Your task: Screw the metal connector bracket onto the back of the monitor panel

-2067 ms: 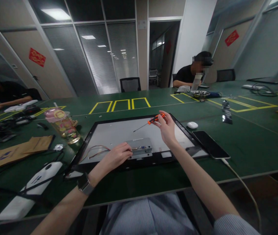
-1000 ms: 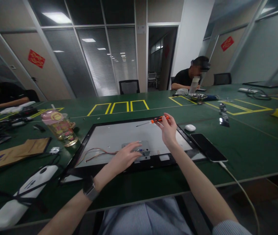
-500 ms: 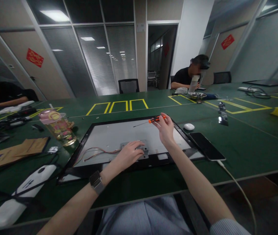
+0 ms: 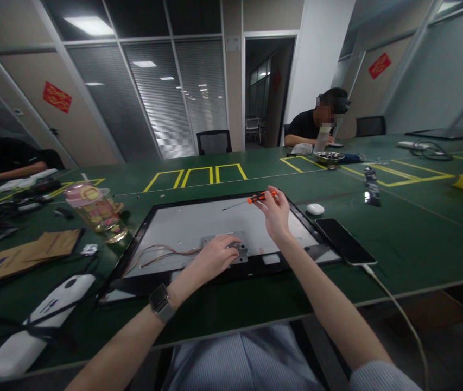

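Note:
My right hand (image 4: pixel 277 214) holds a screwdriver (image 4: pixel 255 199) by its orange and black handle. The thin shaft points left over the grey back of a flat display panel (image 4: pixel 174 217) with a black frame. My left hand (image 4: pixel 220 254) lies over a small grey metal bracket (image 4: pixel 239 237) near the panel's front edge, with fingers and thumb bent round its right part. Much of the bracket, including its ports, is hidden beneath the hand. A bundle of thin wires (image 4: pixel 160 248) runs leftward from the bracket across the panel.
A drink bottle (image 4: pixel 96 212), a paper bag (image 4: pixel 23 255) and a white power strip (image 4: pixel 48 312) are to the left. A white earbud case (image 4: pixel 315 209) and a cabled phone (image 4: pixel 345 241) lie right of the panel. Two people sit at the table.
My left hand has shifted right along the bracket, lifting with spread fingers on the way and then bending round its right part. My right hand keeps the screwdriver at about the same place.

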`<action>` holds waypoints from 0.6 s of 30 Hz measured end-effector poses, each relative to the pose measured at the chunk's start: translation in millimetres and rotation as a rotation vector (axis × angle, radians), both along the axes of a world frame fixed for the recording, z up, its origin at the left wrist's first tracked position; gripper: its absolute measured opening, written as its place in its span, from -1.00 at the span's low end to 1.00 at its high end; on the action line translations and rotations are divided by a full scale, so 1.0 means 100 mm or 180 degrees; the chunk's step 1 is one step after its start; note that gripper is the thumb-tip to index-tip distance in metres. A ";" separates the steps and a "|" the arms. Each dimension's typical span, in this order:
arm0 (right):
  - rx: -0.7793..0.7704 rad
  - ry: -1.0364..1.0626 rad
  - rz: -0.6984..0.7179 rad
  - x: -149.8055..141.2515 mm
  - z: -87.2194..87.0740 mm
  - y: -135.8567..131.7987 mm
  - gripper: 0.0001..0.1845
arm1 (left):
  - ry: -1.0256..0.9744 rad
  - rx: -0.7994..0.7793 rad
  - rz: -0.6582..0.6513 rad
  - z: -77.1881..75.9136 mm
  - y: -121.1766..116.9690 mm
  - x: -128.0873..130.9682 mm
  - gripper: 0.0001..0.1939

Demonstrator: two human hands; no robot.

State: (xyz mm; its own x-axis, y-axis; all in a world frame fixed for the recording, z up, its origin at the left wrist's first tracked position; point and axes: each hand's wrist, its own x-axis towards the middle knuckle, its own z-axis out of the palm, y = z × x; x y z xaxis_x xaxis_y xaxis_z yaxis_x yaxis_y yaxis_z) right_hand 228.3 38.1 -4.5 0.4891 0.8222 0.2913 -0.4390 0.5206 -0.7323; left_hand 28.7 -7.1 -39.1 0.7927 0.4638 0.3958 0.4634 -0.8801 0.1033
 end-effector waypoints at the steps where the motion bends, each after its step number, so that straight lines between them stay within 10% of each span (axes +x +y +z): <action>1: 0.0004 -0.0003 -0.0023 0.00 0.00 0.00 -0.71 | 0.0004 0.0000 0.0006 0.01 0.00 0.00 -0.84; 18: 0.0227 -0.0383 -0.1055 0.08 0.12 -0.10 -0.67 | -0.1188 -0.0588 0.0529 0.13 0.05 -0.16 -0.86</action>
